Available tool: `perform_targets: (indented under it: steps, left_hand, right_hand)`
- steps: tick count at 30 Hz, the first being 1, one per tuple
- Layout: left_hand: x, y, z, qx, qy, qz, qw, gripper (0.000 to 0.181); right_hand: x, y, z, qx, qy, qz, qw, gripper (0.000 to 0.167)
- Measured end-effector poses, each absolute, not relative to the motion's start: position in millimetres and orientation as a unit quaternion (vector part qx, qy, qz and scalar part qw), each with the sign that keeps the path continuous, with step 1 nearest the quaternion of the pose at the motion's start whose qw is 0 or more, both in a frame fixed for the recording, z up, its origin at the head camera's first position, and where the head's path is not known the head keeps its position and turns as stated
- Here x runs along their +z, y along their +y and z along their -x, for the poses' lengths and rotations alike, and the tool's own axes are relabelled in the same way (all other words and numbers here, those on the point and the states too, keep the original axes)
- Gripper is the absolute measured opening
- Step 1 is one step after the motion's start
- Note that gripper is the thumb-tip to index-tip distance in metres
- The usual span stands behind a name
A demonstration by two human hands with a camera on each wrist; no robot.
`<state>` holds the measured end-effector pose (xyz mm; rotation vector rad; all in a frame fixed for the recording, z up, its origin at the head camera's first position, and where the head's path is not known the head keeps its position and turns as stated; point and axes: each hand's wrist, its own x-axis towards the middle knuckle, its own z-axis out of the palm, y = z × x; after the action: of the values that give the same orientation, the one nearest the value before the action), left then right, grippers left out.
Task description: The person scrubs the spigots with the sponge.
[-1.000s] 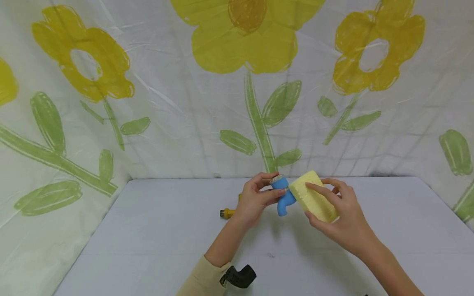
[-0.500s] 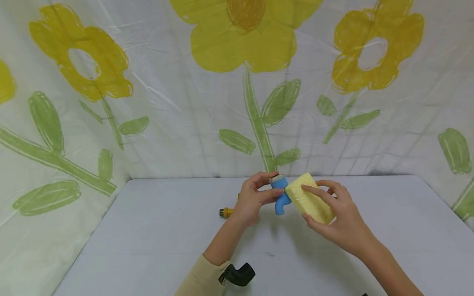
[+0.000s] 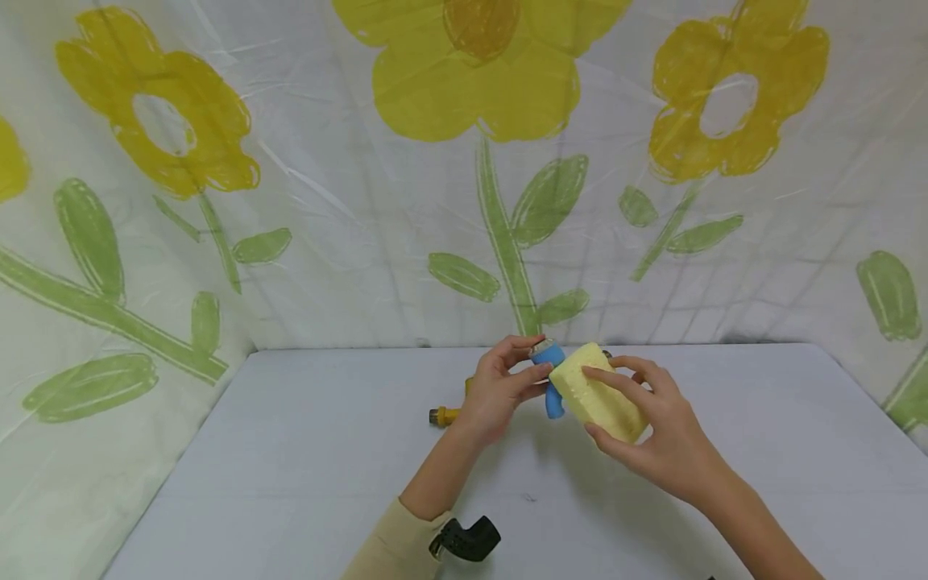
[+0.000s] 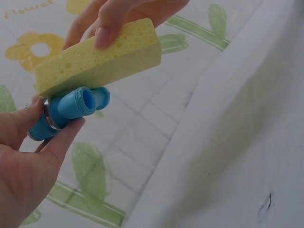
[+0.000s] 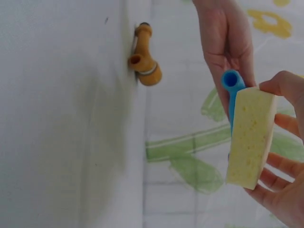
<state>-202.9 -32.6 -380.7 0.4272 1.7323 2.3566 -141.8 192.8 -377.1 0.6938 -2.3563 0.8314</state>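
Note:
My left hand [image 3: 496, 399] pinches a blue plastic pipe fitting [image 3: 547, 353] between thumb and fingers, above the table. The fitting has a curved spout, and the left wrist view shows its round opening and a metal band [image 4: 51, 115]. My right hand [image 3: 667, 427] grips a yellow sponge [image 3: 600, 399] by its edges. In the left wrist view the sponge [image 4: 109, 57] lies against the fitting's side, across from the thumb. From the head, the sponge hides part of the fitting.
An orange-yellow pipe fitting [image 5: 145, 57] lies on the white table [image 3: 304, 451] behind the left forearm. A flower-printed white curtain [image 3: 348, 242] hangs at the table's far edge. A black curved device [image 3: 471, 540] is strapped at the left wrist.
The sponge and right hand have moved left and slightly down, so the sponge now covers more of the blue fitting. The left hand has stayed nearly still.

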Motion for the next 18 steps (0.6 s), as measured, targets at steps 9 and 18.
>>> perform_targets:
  steps: [9,18]
  left_hand:
    - [-382.4,-33.4,204.9,0.802,0.568,-0.155,0.103,0.040]
    - [-379.3,-35.1,204.6,0.800,0.572,-0.151,0.099,0.036]
  right_hand:
    - [-377.9,191.7,140.5,0.317,-0.879,-0.242,0.263,0.066]
    - [-376.6,194.5,143.3,0.312,-0.875,-0.243,0.280,0.067]
